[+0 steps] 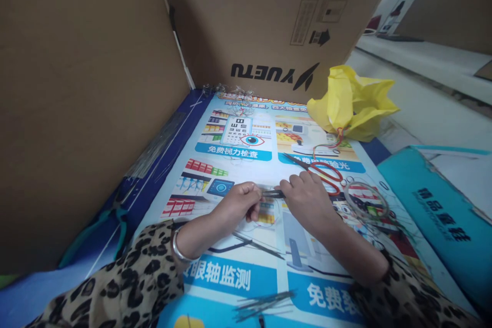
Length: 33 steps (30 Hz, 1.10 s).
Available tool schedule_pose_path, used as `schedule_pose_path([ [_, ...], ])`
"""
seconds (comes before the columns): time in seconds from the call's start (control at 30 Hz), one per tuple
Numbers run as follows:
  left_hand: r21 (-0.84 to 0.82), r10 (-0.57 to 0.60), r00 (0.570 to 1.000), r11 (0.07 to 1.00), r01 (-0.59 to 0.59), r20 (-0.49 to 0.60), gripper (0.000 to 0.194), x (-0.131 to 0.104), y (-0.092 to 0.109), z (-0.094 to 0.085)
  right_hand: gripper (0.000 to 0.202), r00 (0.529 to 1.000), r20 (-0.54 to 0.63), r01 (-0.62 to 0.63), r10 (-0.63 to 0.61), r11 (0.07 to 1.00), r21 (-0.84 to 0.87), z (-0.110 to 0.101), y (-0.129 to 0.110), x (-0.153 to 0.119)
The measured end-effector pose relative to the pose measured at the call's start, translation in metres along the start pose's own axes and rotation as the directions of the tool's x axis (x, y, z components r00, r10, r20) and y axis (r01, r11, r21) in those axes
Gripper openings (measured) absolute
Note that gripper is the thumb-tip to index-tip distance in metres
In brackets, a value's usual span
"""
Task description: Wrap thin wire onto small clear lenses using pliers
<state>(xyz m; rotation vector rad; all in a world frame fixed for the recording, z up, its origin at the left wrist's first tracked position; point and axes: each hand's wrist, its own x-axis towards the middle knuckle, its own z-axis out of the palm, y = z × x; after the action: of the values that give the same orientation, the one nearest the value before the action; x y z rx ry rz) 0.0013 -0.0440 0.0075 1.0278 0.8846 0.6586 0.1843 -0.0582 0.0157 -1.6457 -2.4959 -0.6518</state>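
My left hand (243, 201), with a silver bracelet at the wrist, is closed in a pinch over the printed poster (230, 169). Its fingertips meet the tip of a dark, narrow-jawed tool (273, 193); what they pinch is too thin to make out, perhaps a wire. My right hand (307, 198) is wrapped round that tool, hiding its handles. Just beyond my right hand lie scissors (326, 170) with red-orange handles. Dark thin strips (257, 246) rest below my left hand. A bundle of short wire pieces (265, 305) lies nearer to me.
Cardboard panels (246, 20) stand at the left and back. Teal-handled pliers (117, 215) and many thin wires (157, 143) lie on the left. On the right are a wire coil (367, 215), a yellow bag (353, 107) and a teal box (434, 215).
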Motion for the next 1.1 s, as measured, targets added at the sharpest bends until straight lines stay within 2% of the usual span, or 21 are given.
schedule_pose_path([
  [0.37,0.027,0.008,1.000,1.000,-0.007,-0.023,0.011,0.0008,0.0005,-0.0005,0.015,0.999,0.040,0.000,-0.001,1.000,0.031,0.0009,-0.0013,-0.0009],
  [0.8,0.023,-0.022,1.000,0.999,0.023,-0.016,0.016,0.0013,0.0013,-0.0003,0.007,0.998,0.066,0.017,-0.022,0.997,0.075,-0.0001,0.0030,0.0004],
  [1.1,0.033,-0.025,1.000,0.999,0.025,0.001,0.016,0.0018,-0.0002,-0.0011,0.010,0.998,0.059,0.024,-0.024,1.000,0.002,-0.0034,0.0021,0.0007],
])
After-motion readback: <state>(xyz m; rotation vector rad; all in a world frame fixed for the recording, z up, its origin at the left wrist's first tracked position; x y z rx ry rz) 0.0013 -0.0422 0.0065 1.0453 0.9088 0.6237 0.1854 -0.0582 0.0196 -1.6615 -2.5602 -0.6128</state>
